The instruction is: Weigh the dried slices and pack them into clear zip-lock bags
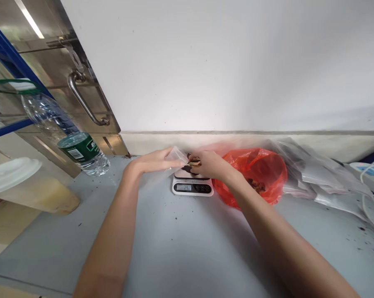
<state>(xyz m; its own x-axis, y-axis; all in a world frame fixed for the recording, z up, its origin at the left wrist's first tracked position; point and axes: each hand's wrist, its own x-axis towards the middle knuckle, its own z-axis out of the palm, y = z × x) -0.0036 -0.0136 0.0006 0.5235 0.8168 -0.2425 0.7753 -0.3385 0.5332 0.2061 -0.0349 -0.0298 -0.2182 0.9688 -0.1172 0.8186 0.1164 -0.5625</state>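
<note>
A small white digital kitchen scale [192, 188] sits on the grey table, its lit display showing digits that look like 292. Dark brown dried slices [188, 169] lie on its platform. My left hand [152, 160] is closed on a clear plastic bag [177, 156], whose mouth is at the left side of the slices. My right hand [210, 163] reaches over the platform with its fingers curled around some of the slices; its fingertips are partly hidden. Just right of the scale stands an open red plastic bag [233, 188] with more brown pieces in it.
Several clear zip bags [323, 178] lie in a pile at right, near a white device [368, 176] with a cable. On the left are a large water bottle [78, 145] and a lidded plastic tub [47, 192]. A white wall [220, 66] rises behind the table [174, 256].
</note>
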